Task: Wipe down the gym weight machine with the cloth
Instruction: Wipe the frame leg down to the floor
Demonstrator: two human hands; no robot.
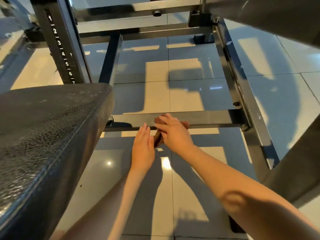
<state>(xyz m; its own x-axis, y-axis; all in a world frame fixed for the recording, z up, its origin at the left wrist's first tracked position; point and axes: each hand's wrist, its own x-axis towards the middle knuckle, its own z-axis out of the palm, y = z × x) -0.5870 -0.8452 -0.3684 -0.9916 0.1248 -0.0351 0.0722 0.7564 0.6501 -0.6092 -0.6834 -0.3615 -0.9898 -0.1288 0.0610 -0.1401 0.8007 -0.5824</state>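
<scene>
Now the right hand [173, 131] presses the brown cloth [158, 139] flat-fingered onto the machine's low crossbar [211, 118]; the left hand [142, 148], fingers straight and released, sits just beside.

glossy floor tiles [190, 94], matt metal crossbar [207, 117], pebbled leathery seat pad [52, 127].

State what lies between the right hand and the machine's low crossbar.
The brown cloth, pressed under the right hand onto the crossbar; the head view shows it.

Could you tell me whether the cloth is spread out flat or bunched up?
Bunched up: the cloth sits as a crumpled wad under the right hand on the crossbar, with one end hanging below.
</scene>
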